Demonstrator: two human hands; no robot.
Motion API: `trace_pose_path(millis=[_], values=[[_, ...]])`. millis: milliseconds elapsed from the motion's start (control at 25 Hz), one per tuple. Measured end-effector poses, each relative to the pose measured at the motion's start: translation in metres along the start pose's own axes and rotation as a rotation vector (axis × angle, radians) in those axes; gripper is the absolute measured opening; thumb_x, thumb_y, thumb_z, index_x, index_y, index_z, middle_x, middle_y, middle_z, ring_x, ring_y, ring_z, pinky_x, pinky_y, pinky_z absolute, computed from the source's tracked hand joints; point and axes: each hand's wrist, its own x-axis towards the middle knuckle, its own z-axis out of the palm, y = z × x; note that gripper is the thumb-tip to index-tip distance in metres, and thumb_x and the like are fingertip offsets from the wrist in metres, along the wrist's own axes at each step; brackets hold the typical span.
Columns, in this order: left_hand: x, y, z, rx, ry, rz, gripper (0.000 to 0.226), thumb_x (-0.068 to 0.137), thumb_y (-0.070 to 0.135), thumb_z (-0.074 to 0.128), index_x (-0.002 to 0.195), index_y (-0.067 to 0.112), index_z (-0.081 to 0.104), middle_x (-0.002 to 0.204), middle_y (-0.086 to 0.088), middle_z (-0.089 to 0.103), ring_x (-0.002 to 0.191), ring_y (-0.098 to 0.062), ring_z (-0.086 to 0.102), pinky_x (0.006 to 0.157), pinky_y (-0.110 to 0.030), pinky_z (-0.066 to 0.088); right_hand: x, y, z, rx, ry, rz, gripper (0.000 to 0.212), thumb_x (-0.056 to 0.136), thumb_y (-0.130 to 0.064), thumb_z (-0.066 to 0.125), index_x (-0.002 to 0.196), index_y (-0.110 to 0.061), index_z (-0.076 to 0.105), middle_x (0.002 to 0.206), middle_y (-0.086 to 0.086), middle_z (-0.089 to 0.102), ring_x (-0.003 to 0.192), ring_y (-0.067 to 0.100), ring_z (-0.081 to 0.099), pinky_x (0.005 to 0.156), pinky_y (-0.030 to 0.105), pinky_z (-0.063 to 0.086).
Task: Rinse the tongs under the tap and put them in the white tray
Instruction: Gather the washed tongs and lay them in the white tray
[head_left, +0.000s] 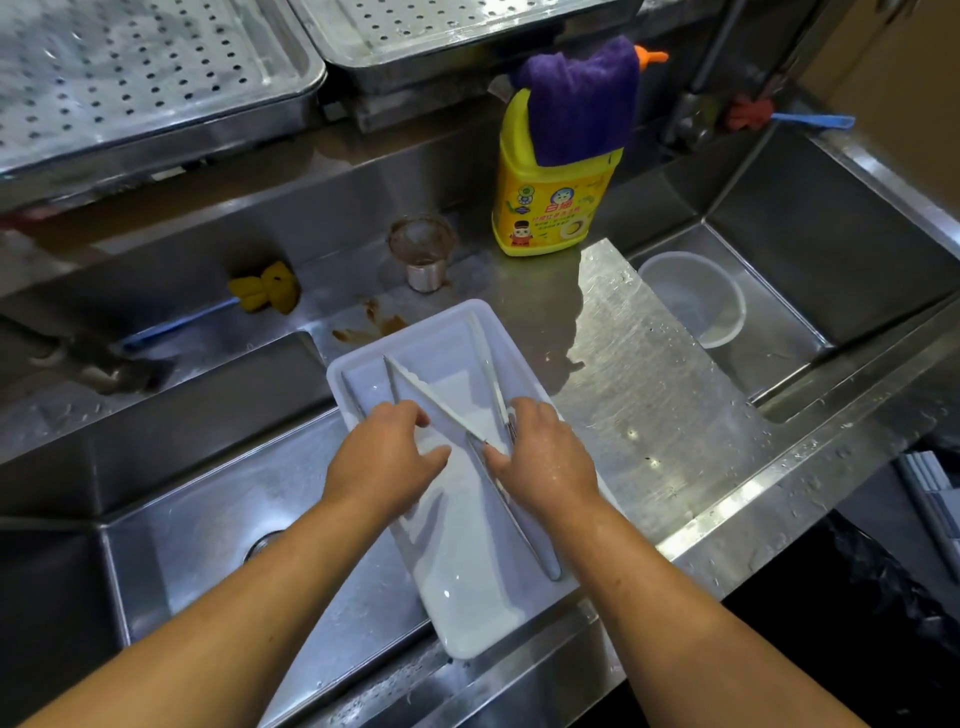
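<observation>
A white tray (467, 597) rests tilted across the rim between the left sink and the steel divider. Several metal tongs lie in it. One long pair of tongs (535, 540) runs diagonally from the tray's far left down to its near right. My right hand (545, 462) pinches this pair near its middle, where a second pair (485, 353) along the tray's right wall meets it. My left hand (382, 460) has its fingers curled down on another pair of tongs (390, 379) at the tray's left side, thumb spread. No water is running.
The left sink (197, 525) lies under the tray, with a tap spout (88, 364) at far left. The right sink holds a clear plastic bowl (693, 299). A yellow detergent bottle (553, 208), a metal strainer cup (423, 254) and a yellow sponge brush (267, 293) stand behind.
</observation>
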Motion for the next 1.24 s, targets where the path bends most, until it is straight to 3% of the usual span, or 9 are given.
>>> trace_pose_path(millis=[80,200,480,640,760,960,1240], values=[[-0.01,-0.014,0.01,0.078,0.071,0.114,0.049,0.088,0.05,0.073,0.132,0.03,0.063,0.131,0.0,0.059,0.116,-0.027,0.059,0.086,-0.041,0.056,0.002,0.0,0.001,0.0,0.007,-0.015,0.055,0.091,-0.06,0.065,0.126,-0.019,0.053,0.117,0.007,0.059,0.103,0.032,0.063,0.076,0.041,0.05],[-0.014,-0.025,0.018,0.185,0.065,0.159,0.05,0.092,0.049,0.072,0.137,0.031,0.063,0.14,0.0,0.056,0.125,-0.028,0.054,0.099,-0.045,0.055,0.007,-0.001,0.002,0.011,-0.004,-0.012,0.047,0.094,-0.054,0.064,0.121,-0.017,0.054,0.115,0.008,0.063,0.1,0.036,0.065,0.069,0.038,0.043],[-0.017,-0.027,0.016,0.171,0.09,0.145,0.051,0.092,0.049,0.074,0.135,0.024,0.066,0.131,0.0,0.061,0.122,-0.026,0.056,0.102,-0.044,0.05,0.013,0.007,-0.009,-0.028,-0.023,0.007,0.048,0.097,-0.053,0.062,0.128,-0.017,0.053,0.116,0.011,0.062,0.096,0.037,0.067,0.066,0.037,0.046],[-0.026,-0.029,0.015,0.184,0.174,0.14,0.05,0.084,0.051,0.079,0.125,0.023,0.07,0.122,-0.001,0.065,0.117,-0.03,0.058,0.098,-0.049,0.049,-0.005,0.006,-0.013,0.038,-0.003,0.074,0.076,0.091,-0.062,0.066,0.148,-0.018,0.038,0.135,0.011,0.057,0.113,0.037,0.065,0.079,0.043,0.052],[-0.03,-0.033,0.015,0.124,0.159,0.125,0.055,0.084,0.054,0.08,0.127,0.022,0.069,0.127,-0.001,0.064,0.12,-0.03,0.058,0.098,-0.049,0.053,-0.036,0.012,-0.002,0.033,-0.078,0.139,0.089,0.084,-0.064,0.073,0.15,-0.019,0.034,0.141,0.009,0.053,0.122,0.035,0.061,0.09,0.044,0.054],[-0.034,-0.039,0.017,0.083,0.124,0.125,0.065,0.082,0.06,0.082,0.135,0.027,0.062,0.136,0.005,0.062,0.124,-0.024,0.057,0.098,-0.042,0.057,-0.05,0.019,0.008,-0.013,-0.053,0.087,0.068,0.089,-0.054,0.071,0.144,-0.024,0.045,0.133,0.004,0.052,0.117,0.03,0.061,0.09,0.042,0.056],[-0.039,-0.037,0.013,0.06,0.131,0.121,0.063,0.081,0.057,0.084,0.133,0.026,0.065,0.132,0.003,0.067,0.12,-0.025,0.06,0.093,-0.044,0.058,-0.037,0.024,0.004,-0.036,-0.093,0.058,0.065,0.092,-0.047,0.068,0.149,-0.025,0.045,0.133,0.008,0.051,0.12,0.033,0.057,0.095,0.043,0.051]])
